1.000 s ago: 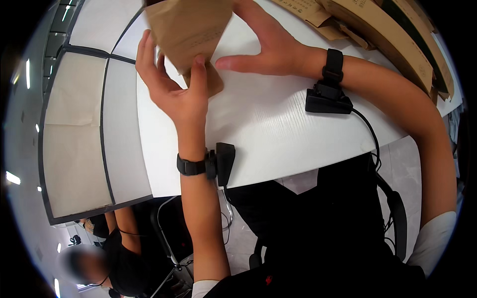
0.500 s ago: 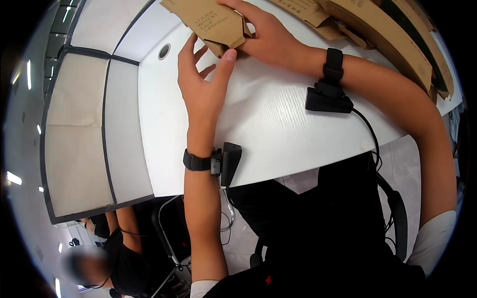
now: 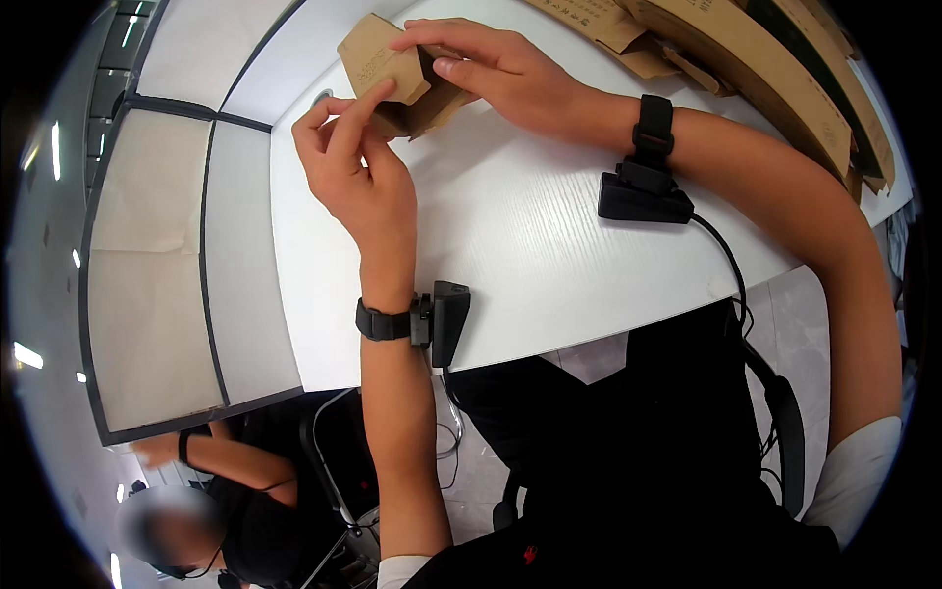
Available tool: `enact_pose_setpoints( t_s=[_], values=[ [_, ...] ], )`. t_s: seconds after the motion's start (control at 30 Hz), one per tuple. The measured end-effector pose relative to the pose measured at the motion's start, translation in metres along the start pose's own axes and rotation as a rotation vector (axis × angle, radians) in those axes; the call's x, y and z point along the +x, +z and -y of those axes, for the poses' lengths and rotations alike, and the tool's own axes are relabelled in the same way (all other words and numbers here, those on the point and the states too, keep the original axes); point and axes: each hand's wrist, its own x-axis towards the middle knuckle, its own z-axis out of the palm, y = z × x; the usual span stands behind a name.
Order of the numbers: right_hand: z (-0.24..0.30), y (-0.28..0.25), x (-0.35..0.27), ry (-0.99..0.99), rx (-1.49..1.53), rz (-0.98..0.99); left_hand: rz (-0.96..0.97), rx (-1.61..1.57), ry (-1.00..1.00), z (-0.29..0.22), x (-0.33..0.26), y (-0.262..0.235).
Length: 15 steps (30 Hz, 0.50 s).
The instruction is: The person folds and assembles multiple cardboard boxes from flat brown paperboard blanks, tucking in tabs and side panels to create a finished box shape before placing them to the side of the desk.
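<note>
A small brown cardboard box [image 3: 371,61] is tilted up above the far left part of the white table [image 3: 549,236], with an angled end and a folded flap towards me. From the right, my right hand [image 3: 505,74] grips it, fingers stretched along its upper edge and thumb at the flap side. My left hand [image 3: 358,162] is at the near left side, its bent fingers against the box and one fingertip pressing on its printed face. Part of the left thumb is hidden behind the hand. Both wrists wear black straps with small black devices.
Several flattened or folded brown cardboard pieces [image 3: 756,88] lie along the far right of the table. A partition panel [image 3: 245,255] borders the left side, near a round cable hole [image 3: 322,95]. A co-worker [image 3: 255,501] sits at the lower left. Cables hang from my wrist devices.
The box has turned and tilted so its angled end faces me more. My left hand has shifted left and closed from spread fingers onto the box; my right hand has changed its grip.
</note>
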Motion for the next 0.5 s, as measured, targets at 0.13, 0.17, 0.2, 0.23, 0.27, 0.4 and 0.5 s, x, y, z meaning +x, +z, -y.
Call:
enact_pose_setpoints(
  t_s=[0.13,0.17,0.2,0.23,0.27,0.4,0.5],
  values=[
    [-0.006,-0.005,-0.002,-0.111,-0.105,0.021,-0.016,-0.044,-0.077,-0.021,0.003,0.008],
    [-0.007,-0.005,-0.001,-0.157,-0.177,0.031,-0.002,0.004,-0.036,-0.014,0.003,0.006],
    [-0.008,-0.006,-0.001,-0.203,-0.250,0.041,-0.001,0.005,-0.037,-0.011,0.002,0.005],
    [-0.006,-0.004,-0.001,-0.203,-0.247,0.042,-0.038,0.007,-0.072,-0.009,0.001,0.003],
    [-0.003,-0.002,-0.001,-0.162,-0.205,0.039,-0.074,0.009,-0.106,-0.007,0.001,0.001],
    [-0.004,-0.002,0.005,-0.396,-0.360,-0.130,-0.105,-0.102,-0.144,-0.008,0.001,0.000],
    [0.000,-0.001,0.005,-0.486,-0.433,-0.212,-0.088,-0.124,-0.118,-0.007,0.000,0.002]
  ],
)
